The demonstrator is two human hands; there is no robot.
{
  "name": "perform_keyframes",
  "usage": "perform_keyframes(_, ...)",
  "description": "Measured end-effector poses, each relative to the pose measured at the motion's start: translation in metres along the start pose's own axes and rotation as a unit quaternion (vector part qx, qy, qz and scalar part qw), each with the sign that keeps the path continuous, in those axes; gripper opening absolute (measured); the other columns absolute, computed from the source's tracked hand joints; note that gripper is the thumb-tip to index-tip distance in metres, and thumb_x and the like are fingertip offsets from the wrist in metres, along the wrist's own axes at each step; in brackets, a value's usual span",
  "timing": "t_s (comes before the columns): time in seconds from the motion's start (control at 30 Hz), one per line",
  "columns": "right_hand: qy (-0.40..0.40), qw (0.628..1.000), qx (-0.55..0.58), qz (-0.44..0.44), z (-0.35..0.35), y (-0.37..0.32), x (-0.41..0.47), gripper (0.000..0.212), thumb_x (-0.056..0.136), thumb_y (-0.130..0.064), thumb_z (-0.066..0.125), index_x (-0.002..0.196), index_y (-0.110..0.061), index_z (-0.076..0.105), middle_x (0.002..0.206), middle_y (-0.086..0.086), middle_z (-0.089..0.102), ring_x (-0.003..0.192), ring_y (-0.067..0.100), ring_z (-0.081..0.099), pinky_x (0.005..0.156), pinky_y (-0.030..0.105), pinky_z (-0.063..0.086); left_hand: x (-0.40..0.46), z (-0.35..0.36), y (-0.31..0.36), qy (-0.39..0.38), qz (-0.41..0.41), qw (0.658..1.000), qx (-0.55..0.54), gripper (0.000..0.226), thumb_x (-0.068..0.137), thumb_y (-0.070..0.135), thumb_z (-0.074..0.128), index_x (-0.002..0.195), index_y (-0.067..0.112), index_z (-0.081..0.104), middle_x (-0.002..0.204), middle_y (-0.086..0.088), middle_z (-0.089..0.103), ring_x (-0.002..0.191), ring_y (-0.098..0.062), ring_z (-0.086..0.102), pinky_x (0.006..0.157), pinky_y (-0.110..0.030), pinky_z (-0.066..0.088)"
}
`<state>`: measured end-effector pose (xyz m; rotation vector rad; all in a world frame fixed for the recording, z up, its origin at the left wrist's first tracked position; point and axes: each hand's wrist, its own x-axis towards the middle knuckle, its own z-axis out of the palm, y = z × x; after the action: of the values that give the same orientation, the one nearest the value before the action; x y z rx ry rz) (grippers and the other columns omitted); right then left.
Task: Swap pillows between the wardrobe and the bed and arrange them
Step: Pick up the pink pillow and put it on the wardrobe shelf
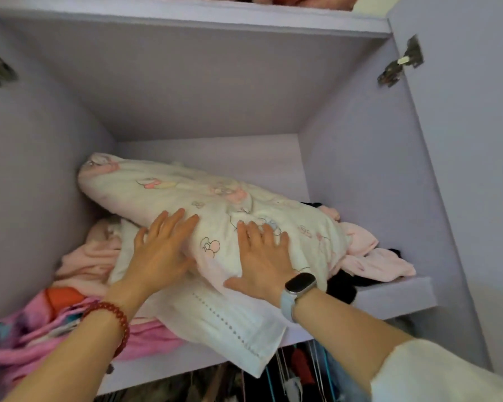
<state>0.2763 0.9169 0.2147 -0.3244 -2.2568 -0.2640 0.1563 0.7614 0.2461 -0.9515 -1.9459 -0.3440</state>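
Note:
A cream pillow (186, 198) with pale cartoon prints lies across a lilac wardrobe shelf (395, 294), on top of folded clothes. Its left end touches the wardrobe's left wall. My left hand (163, 250), with a red bead bracelet on the wrist, presses flat against the pillow's near side with straight fingers. My right hand (262, 256), with a watch on the wrist, lies flat on the pillow a little to the right. Under the pillow a white pillowcase (233, 323) with a stitched border hangs over the shelf's front edge.
Pink and orange folded clothes (70, 320) fill the shelf's left side. Pink and black garments (369, 256) lie at its right. Hangers with clothes (299, 369) hang below the shelf. The open door with a hinge (401, 65) stands at the right. Another shelf (186, 15) is above.

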Motion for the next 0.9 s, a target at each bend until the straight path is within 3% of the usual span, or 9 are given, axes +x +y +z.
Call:
perform_keyframes(0.03, 0.014, 1.0, -0.02, 0.012, 0.004, -0.002, 0.006, 0.093, 0.076, -0.051, 0.058, 0.139, -0.007, 0.006, 0.142, 0.018, 0.027, 0.127, 0.04, 0.027, 0.101, 0.059, 0.024, 0.004, 0.004, -0.003, -0.001, -0.007, 1.0, 0.008, 0.087, 0.076, 0.037, 0.067, 0.143, 0.036, 0.012, 0.155, 0.003, 0.007, 0.14, -0.021, 0.001, 0.11, -0.054, 0.011)
perform_keyframes(0.13, 0.096, 0.995, -0.033, -0.01, 0.002, 0.001, 0.018, 0.043, 0.078, -0.009, 0.053, 0.117, -0.002, 0.038, 0.114, 0.018, 0.052, 0.102, 0.035, 0.048, 0.082, 0.045, 0.038, 0.015, 0.011, -0.002, 0.015, -0.023, 1.0, 0.013, 0.091, 0.075, 0.038, 0.069, 0.143, 0.036, 0.009, 0.156, 0.003, 0.006, 0.14, -0.022, 0.002, 0.11, -0.053, 0.012)
perform_keyframes(0.2, 0.135, 0.99, -0.001, -0.029, -0.012, 0.011, 0.024, 0.034, 0.073, 0.005, 0.046, 0.106, -0.002, 0.046, 0.107, 0.018, 0.056, 0.096, 0.034, 0.051, 0.076, 0.042, 0.039, 0.022, 0.011, 0.004, 0.033, -0.03, 0.999, 0.006, 0.092, 0.075, 0.037, 0.07, 0.143, 0.036, 0.008, 0.156, 0.001, 0.007, 0.14, -0.024, 0.004, 0.11, -0.054, 0.013)
perform_keyframes(0.4, 0.289, 0.956, 0.043, -0.007, -0.076, 0.067, 0.022, 0.031, 0.067, 0.012, 0.048, 0.094, -0.001, 0.054, 0.092, 0.018, 0.06, 0.087, 0.035, 0.054, 0.068, 0.041, 0.036, 0.055, -0.024, 0.036, 0.106, -0.028, 0.994, 0.026, 0.097, 0.071, 0.046, 0.071, 0.144, 0.033, 0.009, 0.155, -0.001, 0.012, 0.14, -0.027, 0.007, 0.107, -0.06, 0.01)
perform_keyframes(0.5, 0.353, 0.934, 0.045, 0.006, -0.114, 0.086, 0.003, 0.027, 0.059, 0.017, 0.052, 0.08, 0.001, 0.056, 0.074, 0.019, 0.06, 0.071, 0.036, 0.057, 0.057, 0.042, 0.04, 0.068, -0.058, 0.062, 0.151, -0.005, 0.987, 0.046, 0.091, 0.066, 0.051, 0.074, 0.14, 0.025, 0.027, 0.141, -0.007, 0.041, 0.132, -0.029, 0.029, 0.105, -0.064, 0.006)
perform_keyframes(0.57, 0.386, 0.922, 0.035, 0.01, -0.138, 0.094, -0.012, 0.025, 0.058, 0.018, 0.052, 0.076, 0.001, 0.056, 0.069, 0.018, 0.059, 0.064, 0.035, 0.055, 0.053, 0.041, 0.041, 0.069, -0.08, 0.086, 0.213, 0.036, 0.975, 0.045, 0.062, 0.069, 0.037, 0.076, 0.122, 0.015, 0.051, 0.108, -0.01, 0.06, 0.105, -0.033, 0.053, 0.103, -0.06, 0.017)
perform_keyframes(0.67, 0.43, 0.903, 0.013, 0.009, -0.174, 0.1, -0.042, 0.022, 0.061, 0.011, 0.049, 0.078, -0.001, 0.057, 0.068, 0.016, 0.059, 0.062, 0.034, 0.055, 0.052, 0.039, 0.041, 0.057, -0.11, 0.122, 0.306, 0.07, 0.949, 0.009, 0.026, 0.067, 0.006, 0.073, 0.09, 0.008, 0.06, 0.077, -0.012, 0.058, 0.073, -0.033, 0.055, 0.081, -0.043, 0.035)
perform_keyframes(0.77, 0.451, 0.892, -0.027, 0.01, -0.211, 0.105, -0.075, 0.022, 0.067, 0.004, 0.041, 0.08, -0.001, 0.059, 0.07, 0.017, 0.061, 0.063, 0.035, 0.057, 0.054, 0.038, 0.045, 0.036, -0.134, 0.152, 0.372, 0.09, 0.924, -0.015, 0.027, 0.061, -0.003, 0.074, 0.082, 0.005, 0.06, 0.069, -0.013, 0.057, 0.064, -0.031, 0.052, 0.065, -0.039, 0.037)
perform_keyframes(0.9, 0.423, 0.903, -0.057, 0.036, -0.249, 0.105, -0.126, 0.022, 0.065, 0.013, 0.055, 0.083, 0.001, 0.061, 0.074, 0.02, 0.065, 0.067, 0.037, 0.061, 0.056, 0.039, 0.048, 0.005, -0.159, 0.179, 0.436, 0.128, 0.89, -0.036, 0.03, 0.06, -0.01, 0.068, 0.085, 0.004, 0.06, 0.067, -0.012, 0.056, 0.06, -0.03, 0.05, 0.063, -0.034, 0.026)
